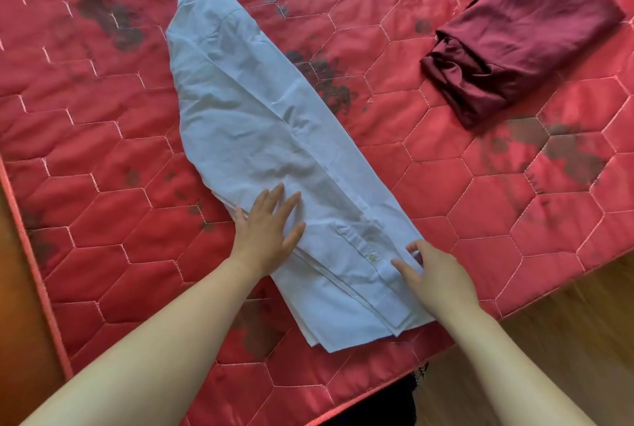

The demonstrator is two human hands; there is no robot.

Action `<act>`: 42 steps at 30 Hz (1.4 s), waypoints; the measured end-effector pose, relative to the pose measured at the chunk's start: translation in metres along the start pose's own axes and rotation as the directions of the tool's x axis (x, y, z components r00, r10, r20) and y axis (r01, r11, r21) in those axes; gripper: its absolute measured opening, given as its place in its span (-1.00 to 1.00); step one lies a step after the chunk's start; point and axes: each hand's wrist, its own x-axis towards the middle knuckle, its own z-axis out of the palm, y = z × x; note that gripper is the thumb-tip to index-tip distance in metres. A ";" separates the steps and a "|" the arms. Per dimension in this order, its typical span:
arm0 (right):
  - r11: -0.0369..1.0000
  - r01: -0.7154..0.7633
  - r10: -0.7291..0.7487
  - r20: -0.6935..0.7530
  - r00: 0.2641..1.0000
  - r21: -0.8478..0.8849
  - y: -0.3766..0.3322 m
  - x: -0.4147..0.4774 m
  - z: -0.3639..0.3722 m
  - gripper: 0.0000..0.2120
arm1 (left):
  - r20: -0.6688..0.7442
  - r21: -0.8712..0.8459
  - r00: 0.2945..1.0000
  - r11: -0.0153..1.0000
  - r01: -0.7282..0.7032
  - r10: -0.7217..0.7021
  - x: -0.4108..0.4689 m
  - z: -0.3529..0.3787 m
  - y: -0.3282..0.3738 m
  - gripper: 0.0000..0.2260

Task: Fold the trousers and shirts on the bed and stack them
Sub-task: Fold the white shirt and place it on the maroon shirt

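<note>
the maroon garment [528, 34] is clipped by the top edge.

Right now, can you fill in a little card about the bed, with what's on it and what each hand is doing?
Bed: red quilted cover with dark blotches
Shirt: light blue, folded into a long strip, lying slantwise in the middle
Dark red clothes: folded, lying apart at the far right
Left hand: flat on the shirt, fingers straight
Right hand: pinching the shirt's near edge
</note>
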 end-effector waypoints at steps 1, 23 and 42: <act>0.999 0.039 -0.038 -0.037 0.999 0.017 -0.003 0.003 0.002 -0.64 | -0.015 -0.018 1.000 1.000 -0.004 0.004 0.000 0.000 0.001 -0.49; 0.793 0.478 -0.560 -0.144 0.816 -0.378 -0.119 0.124 0.064 -0.45 | -0.160 0.108 0.987 0.994 0.027 -0.009 0.085 -0.006 -0.084 -0.45; 0.860 0.507 -0.510 -0.066 0.858 -0.057 0.049 0.044 -0.025 -0.41 | -0.170 -0.507 0.821 0.763 0.401 -0.545 -0.077 0.062 0.106 -0.58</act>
